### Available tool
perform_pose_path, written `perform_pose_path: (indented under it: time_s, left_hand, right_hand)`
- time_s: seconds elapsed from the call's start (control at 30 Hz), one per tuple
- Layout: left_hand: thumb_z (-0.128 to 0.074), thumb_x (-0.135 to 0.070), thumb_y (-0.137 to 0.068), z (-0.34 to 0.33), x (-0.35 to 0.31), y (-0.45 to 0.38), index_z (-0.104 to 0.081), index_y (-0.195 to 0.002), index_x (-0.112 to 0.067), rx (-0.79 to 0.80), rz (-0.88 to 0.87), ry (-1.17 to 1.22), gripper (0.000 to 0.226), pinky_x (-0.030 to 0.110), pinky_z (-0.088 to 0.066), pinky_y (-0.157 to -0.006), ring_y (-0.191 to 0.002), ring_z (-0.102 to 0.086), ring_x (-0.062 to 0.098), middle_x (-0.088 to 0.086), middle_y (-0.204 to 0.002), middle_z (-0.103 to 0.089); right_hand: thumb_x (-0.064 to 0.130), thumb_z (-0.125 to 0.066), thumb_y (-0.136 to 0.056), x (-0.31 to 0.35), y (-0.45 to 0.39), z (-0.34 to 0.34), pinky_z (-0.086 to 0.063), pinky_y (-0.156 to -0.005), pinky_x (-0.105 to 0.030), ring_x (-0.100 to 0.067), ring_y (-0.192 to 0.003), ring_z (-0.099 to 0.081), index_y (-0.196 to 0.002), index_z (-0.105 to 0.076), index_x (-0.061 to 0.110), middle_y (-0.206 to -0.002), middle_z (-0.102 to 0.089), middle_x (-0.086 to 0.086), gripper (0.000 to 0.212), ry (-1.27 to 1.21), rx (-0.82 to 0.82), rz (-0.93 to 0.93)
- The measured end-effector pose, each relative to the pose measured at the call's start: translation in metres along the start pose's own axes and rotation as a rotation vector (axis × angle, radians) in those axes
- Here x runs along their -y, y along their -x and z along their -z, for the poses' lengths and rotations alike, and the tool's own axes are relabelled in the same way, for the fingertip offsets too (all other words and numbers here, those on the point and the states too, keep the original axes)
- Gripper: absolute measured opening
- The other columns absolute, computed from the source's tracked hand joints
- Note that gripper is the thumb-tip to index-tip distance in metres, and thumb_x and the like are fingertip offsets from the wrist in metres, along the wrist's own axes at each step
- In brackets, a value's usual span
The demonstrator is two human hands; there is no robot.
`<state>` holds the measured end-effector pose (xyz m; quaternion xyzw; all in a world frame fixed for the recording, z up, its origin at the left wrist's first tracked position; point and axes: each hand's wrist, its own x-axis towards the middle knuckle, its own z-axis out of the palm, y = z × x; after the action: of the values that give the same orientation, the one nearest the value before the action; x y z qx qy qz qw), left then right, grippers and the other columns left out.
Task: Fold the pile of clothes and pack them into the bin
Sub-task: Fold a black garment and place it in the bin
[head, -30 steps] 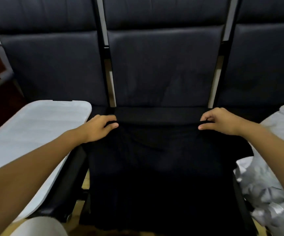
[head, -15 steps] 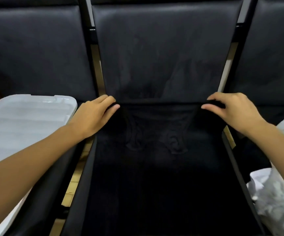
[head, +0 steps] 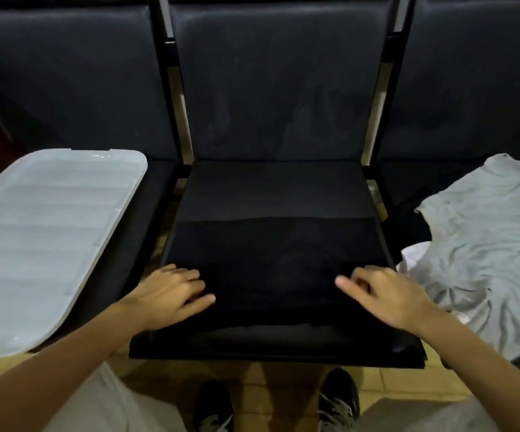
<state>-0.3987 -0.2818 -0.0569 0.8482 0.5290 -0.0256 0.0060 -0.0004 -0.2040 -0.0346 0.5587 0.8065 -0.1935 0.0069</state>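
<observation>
A black garment (head: 271, 263) lies spread flat on the middle seat, its far edge straight across the cushion. My left hand (head: 171, 294) rests on its near left part with the fingers fairly straight. My right hand (head: 386, 297) is on the near right part, thumb out and fingers bent down onto the cloth; blur hides whether it pinches the fabric. The white translucent bin (head: 49, 238) sits on the left seat with its ribbed lid facing up. A crumpled grey garment (head: 486, 238) lies on the right seat over a white one (head: 414, 257).
Dark padded backrests (head: 277, 88) stand behind the three seats, with metal frame posts (head: 174, 88) between them. Below the seat's front edge are a tiled floor and my two dark shoes (head: 340, 397).
Both hands have come back from the far edge of the seat to the near part of the black garment. The cloth now lies flatter and reaches less far back.
</observation>
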Motion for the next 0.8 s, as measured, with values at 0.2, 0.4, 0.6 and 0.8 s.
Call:
perform_pose_path:
  time_s: [0.2,0.4,0.6,0.8]
  left_hand:
    - [-0.024,-0.050,-0.101,0.041,-0.051,-0.102,-0.057,-0.090,-0.027,0.012,-0.012,0.068,0.042,0.030,-0.041,-0.086,-0.089,-0.057,0.011,-0.015,-0.087,-0.045]
    - [-0.053,-0.030,-0.097,0.048,-0.121,-0.242,-0.035,-0.144,-0.023,0.179,-0.018,0.180,0.051,0.038,-0.032,-0.108,-0.132,-0.038,0.021,0.001,-0.144,-0.041]
    - [-0.069,-0.034,-0.089,0.035,-0.161,-0.336,-0.035,-0.142,-0.020,0.426,0.134,0.269,0.065,0.044,-0.029,-0.111,-0.131,-0.041,0.029,0.006,-0.142,-0.044]
    - [-0.077,-0.028,-0.083,0.047,-0.161,-0.376,-0.061,-0.099,-0.028,0.325,0.167,0.556,0.022,0.033,-0.046,-0.089,-0.110,-0.056,0.021,-0.003,-0.109,-0.057]
  right_hand:
    - [0.055,-0.065,-0.087,-0.013,0.016,-0.014,-0.048,-0.090,-0.038,-0.032,-0.115,-0.056,-0.135,-0.044,0.005,-0.122,-0.054,-0.013,0.072,0.026,-0.143,-0.439]
    - [0.045,-0.074,-0.084,-0.016,0.000,-0.003,-0.048,-0.093,-0.033,-0.027,-0.119,-0.059,-0.127,-0.048,0.006,-0.125,-0.061,-0.012,0.063,-0.131,0.073,-0.525]
    - [0.042,-0.064,-0.091,-0.053,-0.005,0.013,-0.048,-0.093,-0.034,-0.027,-0.120,-0.057,-0.131,-0.053,0.016,-0.128,-0.058,-0.007,0.049,-0.361,0.040,-0.519]
    - [0.023,-0.069,-0.083,-0.098,0.002,0.044,-0.050,-0.060,-0.027,-0.019,-0.076,-0.065,-0.093,-0.064,0.017,-0.082,-0.065,-0.005,0.013,-0.583,-0.142,-0.568]
